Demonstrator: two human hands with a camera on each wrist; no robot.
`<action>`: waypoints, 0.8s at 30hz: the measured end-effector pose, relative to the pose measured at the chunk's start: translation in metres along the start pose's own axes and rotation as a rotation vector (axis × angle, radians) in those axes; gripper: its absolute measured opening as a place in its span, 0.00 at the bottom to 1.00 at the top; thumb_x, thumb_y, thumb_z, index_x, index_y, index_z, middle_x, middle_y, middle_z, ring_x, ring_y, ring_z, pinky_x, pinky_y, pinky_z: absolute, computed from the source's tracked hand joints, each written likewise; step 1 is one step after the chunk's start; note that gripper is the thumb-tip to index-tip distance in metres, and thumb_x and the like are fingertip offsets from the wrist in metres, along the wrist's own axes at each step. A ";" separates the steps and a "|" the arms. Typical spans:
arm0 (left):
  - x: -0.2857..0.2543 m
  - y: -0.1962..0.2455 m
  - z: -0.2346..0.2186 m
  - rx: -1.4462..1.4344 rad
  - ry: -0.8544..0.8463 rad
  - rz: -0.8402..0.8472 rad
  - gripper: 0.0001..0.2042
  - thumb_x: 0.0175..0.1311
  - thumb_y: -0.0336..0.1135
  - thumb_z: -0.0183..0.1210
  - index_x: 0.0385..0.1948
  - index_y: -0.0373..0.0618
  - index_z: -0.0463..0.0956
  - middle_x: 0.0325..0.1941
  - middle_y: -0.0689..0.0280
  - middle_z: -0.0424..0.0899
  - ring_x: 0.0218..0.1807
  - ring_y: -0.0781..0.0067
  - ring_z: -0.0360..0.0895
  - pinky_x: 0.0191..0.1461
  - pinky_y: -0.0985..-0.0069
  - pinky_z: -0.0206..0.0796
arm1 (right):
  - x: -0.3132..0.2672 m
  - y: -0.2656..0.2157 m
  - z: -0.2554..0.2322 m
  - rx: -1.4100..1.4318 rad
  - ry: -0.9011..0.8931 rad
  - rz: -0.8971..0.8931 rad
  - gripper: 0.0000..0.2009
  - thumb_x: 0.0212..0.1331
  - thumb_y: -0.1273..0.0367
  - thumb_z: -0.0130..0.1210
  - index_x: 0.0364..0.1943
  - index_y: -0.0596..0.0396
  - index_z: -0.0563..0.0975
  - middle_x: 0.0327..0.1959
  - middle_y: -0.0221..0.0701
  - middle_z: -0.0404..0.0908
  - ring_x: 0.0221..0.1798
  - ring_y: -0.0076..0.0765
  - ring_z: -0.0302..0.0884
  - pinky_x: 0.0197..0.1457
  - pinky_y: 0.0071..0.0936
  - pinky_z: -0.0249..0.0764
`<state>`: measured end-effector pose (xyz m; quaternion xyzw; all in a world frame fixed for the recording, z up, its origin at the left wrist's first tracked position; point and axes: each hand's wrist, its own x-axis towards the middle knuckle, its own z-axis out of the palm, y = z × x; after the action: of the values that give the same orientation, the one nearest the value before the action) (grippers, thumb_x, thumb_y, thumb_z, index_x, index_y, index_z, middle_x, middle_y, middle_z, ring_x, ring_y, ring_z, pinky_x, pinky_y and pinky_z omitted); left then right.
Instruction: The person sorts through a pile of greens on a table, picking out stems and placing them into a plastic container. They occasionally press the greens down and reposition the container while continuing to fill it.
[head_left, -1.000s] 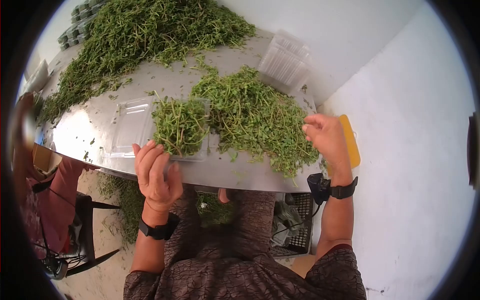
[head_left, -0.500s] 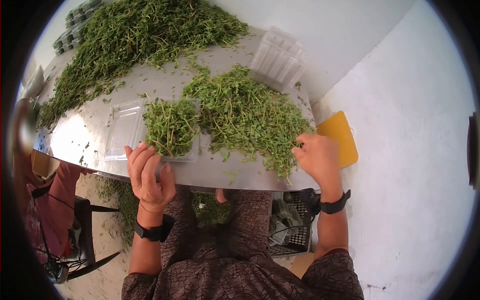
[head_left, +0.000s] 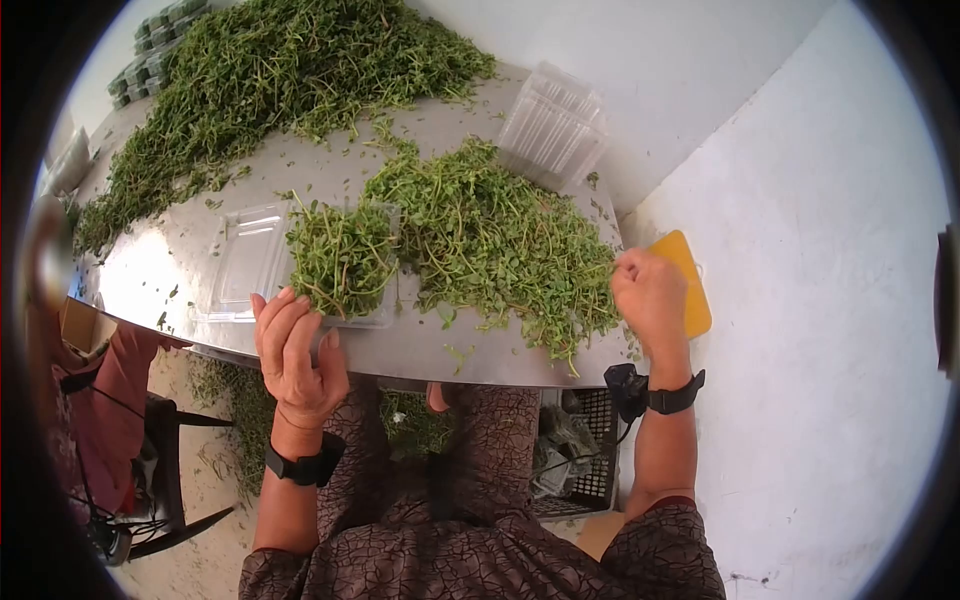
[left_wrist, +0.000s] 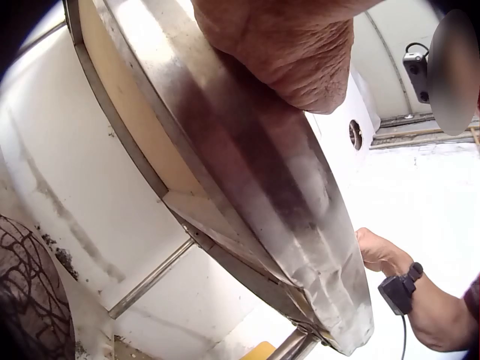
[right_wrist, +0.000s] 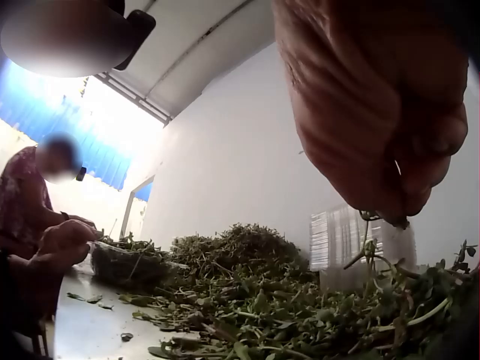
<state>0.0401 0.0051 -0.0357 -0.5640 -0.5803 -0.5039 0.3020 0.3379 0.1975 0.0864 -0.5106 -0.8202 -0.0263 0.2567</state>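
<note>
An opened clear plastic clamshell box lies on the metal table, its right half heaped with leafy green stems. My left hand rests its extended fingers at the box's front edge, palm turned up. To the right of the box spreads a loose pile of greens. Over this pile's right end, my right hand has its fingers curled in. A thin green stem hangs from its pinched fingertips in the right wrist view. The left wrist view shows only the heel of my left hand above the table edge.
A bigger heap of greens covers the table's back left, beside stacked filled boxes. Nested clear boxes stand near the wall. A yellow board is past the right edge. Another person sits at the table.
My right hand dipped toward the pile's right end, then drew back slightly to the right with fingers curled tighter. My left hand stays at the box's front edge.
</note>
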 end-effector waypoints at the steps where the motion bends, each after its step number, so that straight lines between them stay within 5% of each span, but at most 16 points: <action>1: 0.000 0.000 0.000 0.001 -0.001 0.000 0.18 0.49 0.17 0.55 0.45 0.37 0.73 0.51 0.54 0.76 0.60 0.46 0.72 0.72 0.41 0.51 | 0.002 0.000 -0.001 0.019 0.043 0.044 0.03 0.47 0.72 0.53 0.22 0.55 0.77 0.21 0.43 0.78 0.28 0.54 0.77 0.32 0.43 0.72; 11: 0.000 0.000 0.000 0.006 -0.005 0.003 0.17 0.50 0.18 0.55 0.45 0.37 0.73 0.51 0.53 0.76 0.59 0.46 0.72 0.71 0.41 0.52 | 0.011 -0.015 0.006 0.010 -0.189 0.106 0.15 0.49 0.65 0.58 0.42 0.55 0.81 0.25 0.42 0.81 0.34 0.50 0.80 0.40 0.39 0.75; 16: 0.000 0.000 0.000 0.012 0.002 0.005 0.17 0.50 0.18 0.55 0.45 0.37 0.73 0.51 0.53 0.77 0.59 0.46 0.72 0.71 0.42 0.52 | 0.021 -0.002 0.026 -0.227 -0.250 -0.119 0.10 0.48 0.65 0.59 0.27 0.60 0.79 0.22 0.45 0.77 0.30 0.50 0.79 0.35 0.40 0.73; 24: 0.000 0.001 -0.001 0.008 -0.009 0.001 0.17 0.51 0.18 0.55 0.45 0.37 0.73 0.51 0.53 0.77 0.59 0.46 0.72 0.71 0.42 0.52 | 0.024 -0.004 0.007 0.099 -0.128 0.044 0.05 0.45 0.70 0.55 0.21 0.58 0.77 0.18 0.43 0.75 0.24 0.52 0.75 0.30 0.41 0.70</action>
<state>0.0405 0.0044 -0.0356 -0.5654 -0.5832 -0.4989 0.3022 0.3239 0.2175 0.0919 -0.5160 -0.8237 0.0527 0.2290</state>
